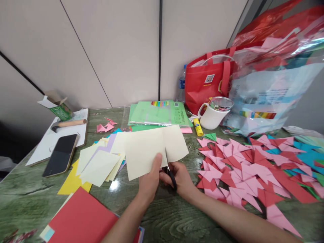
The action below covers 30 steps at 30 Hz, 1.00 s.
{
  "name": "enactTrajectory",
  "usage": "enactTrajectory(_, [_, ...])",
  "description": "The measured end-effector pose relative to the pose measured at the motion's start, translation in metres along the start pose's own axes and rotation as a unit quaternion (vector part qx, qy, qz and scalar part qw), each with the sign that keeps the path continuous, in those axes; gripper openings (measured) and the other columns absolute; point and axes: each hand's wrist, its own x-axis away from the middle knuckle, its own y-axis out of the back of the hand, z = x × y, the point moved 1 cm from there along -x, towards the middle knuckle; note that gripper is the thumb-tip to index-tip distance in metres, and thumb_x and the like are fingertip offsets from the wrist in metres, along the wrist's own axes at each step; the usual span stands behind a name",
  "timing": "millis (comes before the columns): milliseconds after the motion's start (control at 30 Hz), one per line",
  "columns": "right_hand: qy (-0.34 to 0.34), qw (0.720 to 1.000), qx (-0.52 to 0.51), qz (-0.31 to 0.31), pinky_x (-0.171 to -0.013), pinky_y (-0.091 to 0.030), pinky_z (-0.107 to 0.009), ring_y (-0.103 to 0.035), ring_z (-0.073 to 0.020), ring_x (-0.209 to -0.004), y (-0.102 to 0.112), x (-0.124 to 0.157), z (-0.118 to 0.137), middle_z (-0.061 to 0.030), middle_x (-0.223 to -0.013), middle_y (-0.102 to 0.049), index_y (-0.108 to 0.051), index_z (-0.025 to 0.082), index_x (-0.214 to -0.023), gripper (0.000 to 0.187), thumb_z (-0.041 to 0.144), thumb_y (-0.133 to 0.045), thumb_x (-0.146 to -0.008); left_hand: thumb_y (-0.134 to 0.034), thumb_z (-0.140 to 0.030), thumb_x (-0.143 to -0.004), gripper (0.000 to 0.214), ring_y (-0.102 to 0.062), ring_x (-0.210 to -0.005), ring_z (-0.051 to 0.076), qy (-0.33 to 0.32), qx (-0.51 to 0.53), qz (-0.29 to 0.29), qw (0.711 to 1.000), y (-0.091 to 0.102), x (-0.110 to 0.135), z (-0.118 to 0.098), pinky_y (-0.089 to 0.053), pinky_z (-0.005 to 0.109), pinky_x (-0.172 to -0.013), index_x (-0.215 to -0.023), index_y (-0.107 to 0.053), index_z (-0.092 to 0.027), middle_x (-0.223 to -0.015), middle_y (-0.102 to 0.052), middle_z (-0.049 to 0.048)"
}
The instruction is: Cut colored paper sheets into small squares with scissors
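Note:
My left hand (149, 180) pinches the lower edge of a cream paper sheet (149, 150), held up over the green table (164, 216). My right hand (181, 180) grips black-handled scissors (170, 172); their blades stand in a cut that runs up the sheet from its lower edge. A loose pile of cream and lilac paper squares (101, 160) lies just left of the sheet.
Folded pink and red paper shapes (243, 168) cover the table's right. Behind stand a white mug (212, 114), a yellow glue stick (197, 127), a green paper pack (159, 113) and a red bag (210, 81). A phone (60, 154), red sheet (81, 219) and yellow sheet (72, 184) lie left.

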Motion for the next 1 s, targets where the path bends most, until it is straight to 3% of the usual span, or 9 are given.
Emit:
enactTrajectory(133, [-0.003,1.0,-0.008,0.005,-0.038,-0.038,-0.019,-0.041,-0.0077,-0.041,0.0002,0.0002,-0.0017,0.0049,-0.049,-0.047,-0.05,0.016,-0.067,0.029,0.037,-0.069,-0.059,-0.064,-0.041,-0.062,0.034,-0.058,-0.094,0.02,0.012,-0.017,0.0,1.0,0.001,0.0003,0.001,-0.039,0.031,-0.091,-0.087,-0.064,-0.017,-0.088,-0.067,0.0072])
enactTrajectory(333, [0.007,1.0,-0.008,-0.007,-0.039,-0.039,-0.02,-0.042,-0.0083,-0.041,0.0005,0.0009,-0.0035,0.0043,-0.048,-0.048,-0.051,0.016,-0.068,0.03,0.038,-0.069,-0.058,-0.064,-0.039,-0.064,0.037,-0.057,-0.096,0.018,-0.013,-0.009,0.006,1.0,0.0006,0.0018,-0.0016,-0.038,0.029,-0.092,-0.095,-0.062,-0.02,-0.097,-0.065,0.0049])
enactTrajectory(1000, [0.004,1.0,-0.001,-0.012,-0.036,-0.037,-0.02,-0.042,-0.0087,-0.037,0.0012,0.0012,-0.0027,0.0057,-0.044,-0.047,-0.05,0.017,-0.065,0.03,0.039,-0.069,-0.058,-0.062,-0.041,-0.065,0.037,-0.056,-0.098,0.017,-0.021,-0.023,0.012,0.999,0.0005,0.0021,-0.0031,-0.037,0.027,-0.093,-0.095,-0.061,-0.02,-0.102,-0.064,0.0059])
